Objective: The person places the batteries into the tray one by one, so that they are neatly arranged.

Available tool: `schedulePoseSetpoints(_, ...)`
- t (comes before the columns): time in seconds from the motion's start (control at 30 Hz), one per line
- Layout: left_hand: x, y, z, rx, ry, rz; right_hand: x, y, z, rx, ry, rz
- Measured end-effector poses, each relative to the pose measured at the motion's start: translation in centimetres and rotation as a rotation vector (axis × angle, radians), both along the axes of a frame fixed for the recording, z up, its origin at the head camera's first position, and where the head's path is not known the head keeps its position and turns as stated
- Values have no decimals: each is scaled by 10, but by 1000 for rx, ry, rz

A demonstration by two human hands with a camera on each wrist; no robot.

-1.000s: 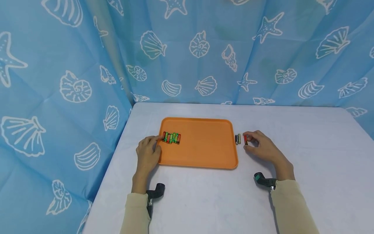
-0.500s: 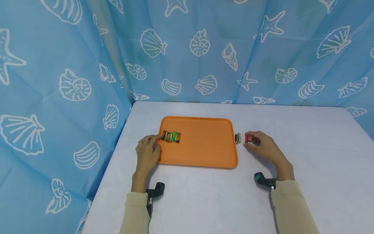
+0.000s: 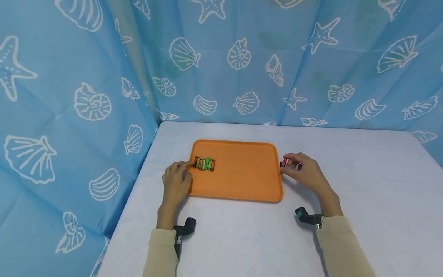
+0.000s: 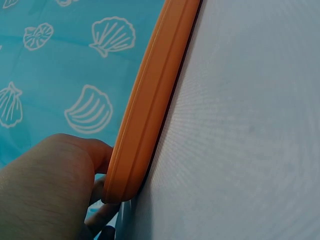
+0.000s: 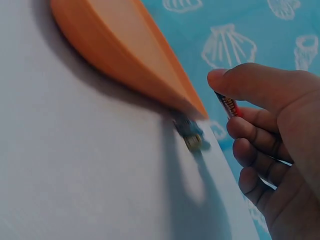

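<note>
My right hand pinches a red-and-black battery between thumb and fingertips, lifted off the table just past the right edge of an orange tray. Below it, small dark batteries lie on the table beside that edge, blurred in the right wrist view and mostly covered by the hand in the head view. My left hand holds the tray's left rim, thumb and fingers on either side of it in the left wrist view. Inside the tray near that rim, several red and green batteries lie side by side in a row.
A white cloth covers the table under the tray. Blue curtains with white shell prints hang along the back and left side. A dark wrist camera sits on my right wrist, another on my left.
My right hand has moved left with the red battery, from beside the loose batteries to above them at the tray's edge. The left hand stays at the rim.
</note>
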State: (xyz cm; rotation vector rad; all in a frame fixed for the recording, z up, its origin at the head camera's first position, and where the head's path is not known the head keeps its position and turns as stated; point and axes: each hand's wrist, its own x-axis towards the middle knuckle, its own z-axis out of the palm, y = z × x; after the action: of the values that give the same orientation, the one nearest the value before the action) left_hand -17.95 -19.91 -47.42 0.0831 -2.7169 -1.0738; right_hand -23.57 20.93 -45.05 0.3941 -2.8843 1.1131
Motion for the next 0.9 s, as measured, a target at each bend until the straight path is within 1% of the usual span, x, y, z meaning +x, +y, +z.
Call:
schedulePoseSetpoints(0.17,-2,-1,1,5,3,-3,-1,-20,4,17,-28,31)
schedulePoseSetpoints(0.27,-2,-1,0,6,12,-4,1,-30,3,9,-24,61)
schedulePoseSetpoints(0.4,0,-1,-3,5,16,-6,6,-42,-3,10,-12,92)
schedulePoseSetpoints(0.6,1,-1,-1,5,12,-1,10,-59,-6,19,-14,127)
schedulePoseSetpoints(0.73,1,-1,-2,1,28,4,11,-70,-9,4,19,153)
schedulePoseSetpoints(0.9,3,1,-5,-3,49,8,13,-81,-18,31,43,185)
